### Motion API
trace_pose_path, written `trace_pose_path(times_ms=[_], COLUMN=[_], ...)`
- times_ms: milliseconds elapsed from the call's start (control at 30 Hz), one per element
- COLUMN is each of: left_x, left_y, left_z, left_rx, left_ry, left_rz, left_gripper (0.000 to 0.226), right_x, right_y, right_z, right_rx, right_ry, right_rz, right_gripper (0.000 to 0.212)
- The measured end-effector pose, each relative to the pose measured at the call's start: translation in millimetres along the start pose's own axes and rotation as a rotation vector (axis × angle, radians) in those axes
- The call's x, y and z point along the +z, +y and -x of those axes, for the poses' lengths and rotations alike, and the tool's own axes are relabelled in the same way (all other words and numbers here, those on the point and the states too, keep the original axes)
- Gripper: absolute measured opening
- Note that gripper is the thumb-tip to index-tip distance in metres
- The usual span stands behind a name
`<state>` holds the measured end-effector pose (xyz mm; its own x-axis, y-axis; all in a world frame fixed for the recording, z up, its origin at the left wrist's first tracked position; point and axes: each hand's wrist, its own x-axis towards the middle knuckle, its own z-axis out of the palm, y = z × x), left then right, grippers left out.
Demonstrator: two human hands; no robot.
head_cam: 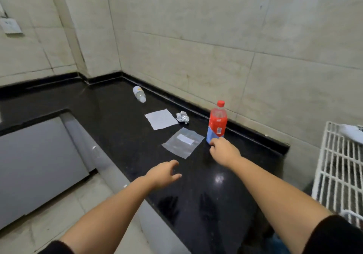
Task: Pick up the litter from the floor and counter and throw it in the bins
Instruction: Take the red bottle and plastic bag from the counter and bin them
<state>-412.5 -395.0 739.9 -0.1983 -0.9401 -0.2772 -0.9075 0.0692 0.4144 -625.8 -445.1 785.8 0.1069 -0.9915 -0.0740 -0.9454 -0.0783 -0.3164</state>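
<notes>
Head view, looking down on black polished counter [121, 120] running along beige tiled wall [216, 47]. Item one: red bottle [217, 121], red cap, red and blue label, upright near the back edge of the counter. Right hand [224, 150] at its base, fingers curled against the lower label, touching; whether fully gripping or only closing on it, cannot tell from this angle. Item two: clear plastic bag [182, 142], flat, with a white strip across it, just left of the bottle and apart from it. Item three: white paper sheet [161, 119], flat, beyond the bag. Item four: crumpled foil wad [182, 117], just beside the sheet's right corner, toward the wall. Item five: small clear bottle [139, 94], lying on its side farther back near the corner, well apart from the rest. Left hand [164, 173], open, fingers spread and slightly bent, empty, over the counter's front part, near the bag but not touching. Black sleeves at both upper arms. White wire rack [339, 167] past the counter's right end. Grey cabinet front [37, 161] and pale floor tiles [64, 210] lower left. White wall switch plate [10, 26] upper left.
</notes>
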Motion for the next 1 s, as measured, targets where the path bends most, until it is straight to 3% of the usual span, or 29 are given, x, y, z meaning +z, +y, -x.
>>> trace_pose_path(times_ms=[133, 267, 400, 533, 767, 1000], left_x=[-23, -33, -25, -11, 2, 8], left_y=[-15, -25, -33, -38, -32, -60], left_z=[-89, -166, -226, -256, -251, -169], left_rx=[0.047, 0.085, 0.077, 0.039, 0.018, -0.101], left_ry=[-0.041, -0.109, -0.191, -0.266, -0.207, -0.176], left_rz=[-0.025, -0.120, -0.220, -0.291, -0.193, -0.091], left_gripper=[0.072, 0.083, 0.096, 0.103, 0.058, 0.055], right_x=[-35, -54, -43, -27, -28, -33], right_y=[5, 9, 17, 28, 32, 11], right_z=[-84, -153, -193, -202, -194, -170], right_rx=[0.078, 0.135, 0.252, 0.268, 0.241, 0.141], right_ry=[0.246, 0.439, 0.315, 0.297, 0.324, 0.248], right_rz=[-0.025, -0.033, -0.043, -0.021, 0.129, 0.157], right_gripper=[0.030, 0.040, 0.052, 0.045, 0.039, 0.036])
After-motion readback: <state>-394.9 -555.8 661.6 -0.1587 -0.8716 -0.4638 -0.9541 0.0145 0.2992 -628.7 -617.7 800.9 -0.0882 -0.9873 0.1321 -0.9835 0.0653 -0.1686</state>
